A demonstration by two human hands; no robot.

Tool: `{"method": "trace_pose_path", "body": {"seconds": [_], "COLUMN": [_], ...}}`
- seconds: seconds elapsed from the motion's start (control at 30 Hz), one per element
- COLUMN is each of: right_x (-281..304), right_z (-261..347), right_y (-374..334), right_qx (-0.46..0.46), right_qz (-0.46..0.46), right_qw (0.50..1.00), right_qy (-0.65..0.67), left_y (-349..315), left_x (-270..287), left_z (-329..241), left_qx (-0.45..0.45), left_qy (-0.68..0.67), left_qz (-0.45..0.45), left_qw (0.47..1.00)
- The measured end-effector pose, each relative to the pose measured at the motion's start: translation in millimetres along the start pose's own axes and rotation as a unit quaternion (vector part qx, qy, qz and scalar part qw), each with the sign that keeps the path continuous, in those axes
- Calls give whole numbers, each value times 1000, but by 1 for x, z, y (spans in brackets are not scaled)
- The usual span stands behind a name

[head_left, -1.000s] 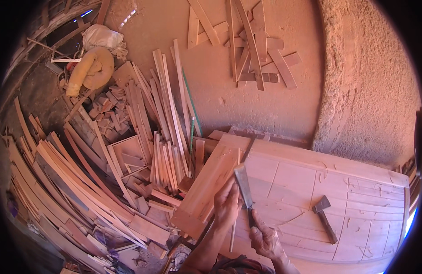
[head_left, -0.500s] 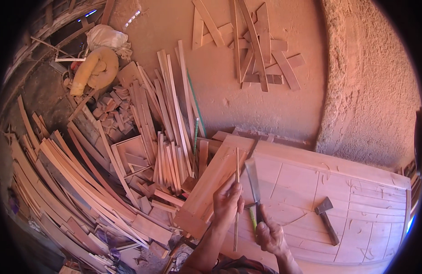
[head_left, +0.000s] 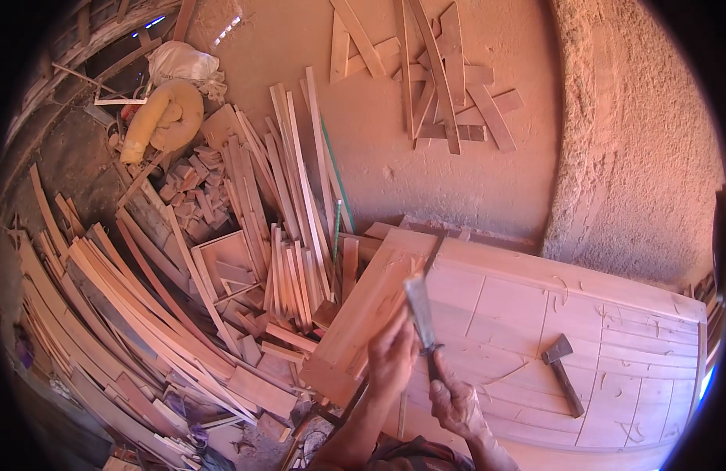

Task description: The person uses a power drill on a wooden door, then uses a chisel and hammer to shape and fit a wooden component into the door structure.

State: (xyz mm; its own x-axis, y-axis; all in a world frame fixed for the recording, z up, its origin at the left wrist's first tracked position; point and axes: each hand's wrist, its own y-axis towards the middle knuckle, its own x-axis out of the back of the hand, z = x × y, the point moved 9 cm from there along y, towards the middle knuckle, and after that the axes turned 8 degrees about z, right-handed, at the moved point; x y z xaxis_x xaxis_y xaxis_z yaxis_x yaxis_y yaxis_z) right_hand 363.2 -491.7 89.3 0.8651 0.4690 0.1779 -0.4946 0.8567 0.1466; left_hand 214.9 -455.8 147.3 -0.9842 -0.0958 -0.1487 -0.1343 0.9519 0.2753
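My right hand [head_left: 457, 400] is closed round the dark handle of a wide-bladed chisel [head_left: 419, 310]. Its blade points up and to the left, passing close by the fingers of my left hand [head_left: 390, 353]; whether they touch I cannot tell. A thin wooden strip [head_left: 402, 414] is in my closed left hand, its lower end showing below and its upper part hidden by the hand and blade. Under both hands lies a large wooden panel [head_left: 508, 302] with grooved lines. On it, to the right, rests a dark-handled hammer [head_left: 563, 375] with a blocky head.
Curled shavings [head_left: 565, 290] are scattered over the panel. Long boards [head_left: 159, 314] fill the left side, with upright strips [head_left: 300, 188] leaning on the wall and offcuts [head_left: 197, 188] heaped behind. A yellow hose [head_left: 175, 118] lies coiled at the far left.
The chisel has shifted left and down, its blade tilting more to the left, toward my left hand. The strip has dropped lower, its upper end no longer showing above my left hand.
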Motion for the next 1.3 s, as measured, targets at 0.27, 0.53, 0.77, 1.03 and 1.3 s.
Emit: {"method": "trace_pose_path", "body": {"seconds": [0.27, 0.53, 0.77, 1.03, 1.3], "right_x": [27, -10, 5, 4, 35], "right_z": [-1, 9, 16, 14, 0], "right_y": [14, -8, 0, -1, 29], "right_qx": [-13, 5, -10, 26, 7], "right_qz": [-18, 43, 7, 28, -84], "right_qw": [1000, 999, 1000, 998, 990], "right_qy": [17, -22, -14, -50, 116], "left_y": [-6, 14, -11, 1, -30], "left_x": [15, 22, 10, 15, -6], "left_z": [33, 12, 16, 1, 21], "left_qx": [72, -5, 30, -15, 17], "left_qy": [-61, -137, -3, -35, 29], "left_qz": [-29, -4, -9, -16, 10], "left_qw": [995, 991, 1000, 999, 999]}}
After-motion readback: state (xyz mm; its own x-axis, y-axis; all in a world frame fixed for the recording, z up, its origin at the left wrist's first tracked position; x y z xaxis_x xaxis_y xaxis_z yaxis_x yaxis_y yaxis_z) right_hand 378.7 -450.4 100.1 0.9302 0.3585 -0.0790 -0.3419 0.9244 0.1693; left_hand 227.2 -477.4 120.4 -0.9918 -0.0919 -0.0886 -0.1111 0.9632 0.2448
